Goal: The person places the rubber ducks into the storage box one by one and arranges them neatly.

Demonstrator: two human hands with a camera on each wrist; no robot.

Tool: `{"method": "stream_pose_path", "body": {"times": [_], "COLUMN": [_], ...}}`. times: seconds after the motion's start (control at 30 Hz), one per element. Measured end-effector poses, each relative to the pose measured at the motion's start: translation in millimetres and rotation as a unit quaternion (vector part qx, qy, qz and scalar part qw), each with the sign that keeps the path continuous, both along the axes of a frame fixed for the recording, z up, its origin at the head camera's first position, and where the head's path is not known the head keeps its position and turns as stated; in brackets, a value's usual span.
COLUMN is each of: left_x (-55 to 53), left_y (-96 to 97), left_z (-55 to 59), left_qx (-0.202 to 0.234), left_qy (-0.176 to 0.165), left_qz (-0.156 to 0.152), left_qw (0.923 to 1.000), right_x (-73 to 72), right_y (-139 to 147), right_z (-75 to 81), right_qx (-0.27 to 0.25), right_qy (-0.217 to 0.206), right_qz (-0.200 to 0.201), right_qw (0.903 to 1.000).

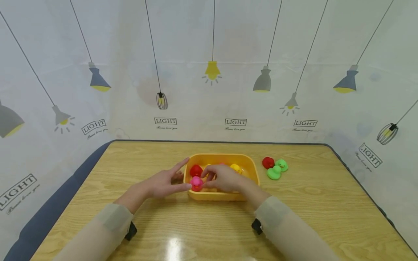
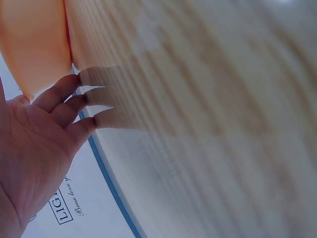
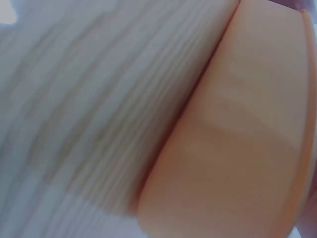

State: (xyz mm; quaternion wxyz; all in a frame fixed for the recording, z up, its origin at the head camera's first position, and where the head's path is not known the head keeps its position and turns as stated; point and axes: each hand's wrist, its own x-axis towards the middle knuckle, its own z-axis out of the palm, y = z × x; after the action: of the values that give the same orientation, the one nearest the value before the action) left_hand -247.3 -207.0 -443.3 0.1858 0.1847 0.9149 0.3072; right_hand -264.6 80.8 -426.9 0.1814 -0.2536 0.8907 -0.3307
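An orange plastic tub (image 1: 215,196) stands on the table with several small rubber ducks inside. My left hand (image 1: 160,185) rests at its left end, fingers spread and fairly straight, thumb near the front corner. In the left wrist view, the left hand (image 2: 39,134) is beside the tub's wall (image 2: 37,44). My right hand (image 1: 225,177) reaches into the tub, thumb and forefinger pinching a pink duck (image 1: 197,183) at the left front corner. Behind that lies a red duck (image 1: 196,170); a yellow duck (image 1: 236,168) sits farther right. The right hand partly hides other ducks.
Right of the tub, a red duck (image 1: 268,162) and two green ducks, one nearer (image 1: 274,173) and one farther (image 1: 281,165), sit close together on the wooden table (image 1: 156,224). A pale curtain printed with lamps (image 1: 196,43) hangs behind the table.
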Motion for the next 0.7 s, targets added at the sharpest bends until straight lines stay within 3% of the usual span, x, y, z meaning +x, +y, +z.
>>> {"method": "stream_pose_path", "body": {"times": [0.2,0.37,0.7], "left_x": [-0.3,-1.3,-1.7], "left_y": [1.1,0.9,0.9], "left_z": [1.3,0.0,-1.3], "left_qx": [-0.005,-0.008,-0.009], "left_qy": [-0.008,-0.008,-0.008], "left_qz": [0.006,0.01,0.013], "left_qw": [0.9999,0.9999,0.9998], "right_x": [3.1,7.1,24.6], "right_y": [21.6,47.2,109.6], "right_z": [7.9,14.3,31.5], "right_qx": [0.002,-0.026,-0.056], "right_qy": [0.016,0.027,0.081], "right_qz": [-0.013,-0.01,-0.038], "right_qw": [0.9998,0.9993,0.9944]}}
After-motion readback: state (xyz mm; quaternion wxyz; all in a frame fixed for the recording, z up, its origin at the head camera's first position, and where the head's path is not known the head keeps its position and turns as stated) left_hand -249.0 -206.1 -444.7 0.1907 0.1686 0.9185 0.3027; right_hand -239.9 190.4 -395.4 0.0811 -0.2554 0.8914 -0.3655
